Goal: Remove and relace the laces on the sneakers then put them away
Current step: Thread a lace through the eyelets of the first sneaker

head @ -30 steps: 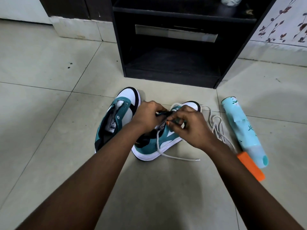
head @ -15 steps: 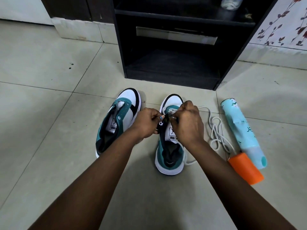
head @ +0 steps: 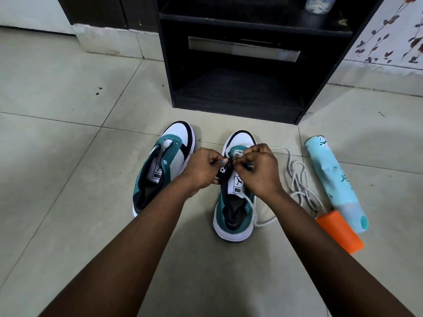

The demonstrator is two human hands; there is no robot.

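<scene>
Pinching lace [head: 297, 188] at right sneaker [head: 233, 216]: both hands' fingers [head: 240, 160] | umbrella [head: 336, 186] beside | shelf [head: 240, 106] ahead

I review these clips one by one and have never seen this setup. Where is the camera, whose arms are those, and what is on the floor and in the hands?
There is no machine here. The single picture comes from a wide-angle camera worn on a person's head, looking forward and down, so the two arms reaching in from the bottom are the wearer's own.

On the tiled floor stand two teal, white and black sneakers. The left sneaker has bare eyelets and no lace. The left hand pinches the upper edge of the right sneaker by an eyelet, and the right hand pinches a white lace there, apparently threading it; the rest of the lace lies loose on the floor to the right.

Further right lies a pale blue spray can, with an orange cap beside its near end. Behind the shoes is a black open cabinet.
</scene>
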